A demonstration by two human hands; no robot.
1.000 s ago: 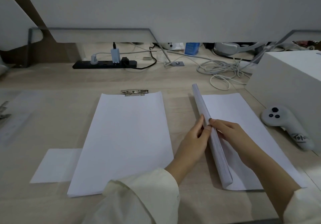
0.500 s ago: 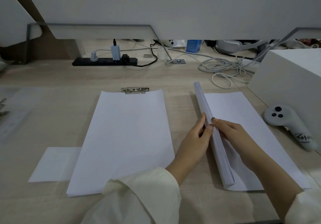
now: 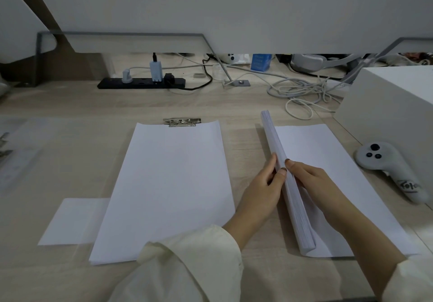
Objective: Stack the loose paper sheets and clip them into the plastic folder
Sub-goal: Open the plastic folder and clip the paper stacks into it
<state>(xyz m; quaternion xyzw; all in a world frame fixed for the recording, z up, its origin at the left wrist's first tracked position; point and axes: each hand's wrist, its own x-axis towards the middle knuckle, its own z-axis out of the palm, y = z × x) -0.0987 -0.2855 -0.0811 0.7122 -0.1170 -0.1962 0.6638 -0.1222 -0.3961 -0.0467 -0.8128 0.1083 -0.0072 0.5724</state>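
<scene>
Near right edge of bench (image 3: 246, 104), paper stack (image 3: 301, 222) stands on its long edge, pinched between left hand (image 3: 260, 191) and right hand (image 3: 314, 182)

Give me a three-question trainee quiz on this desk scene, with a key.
1. True or false: the paper stack held between the left hand and the right hand lies flat on the desk.
2. The metal clip sits at which edge of the centre sheet: A far, B near, C left?
3. Name the white device with black buttons, right of the stack.
Key: 1 false, it stands on its long edge; 2 A; 3 a handheld controller.
</scene>
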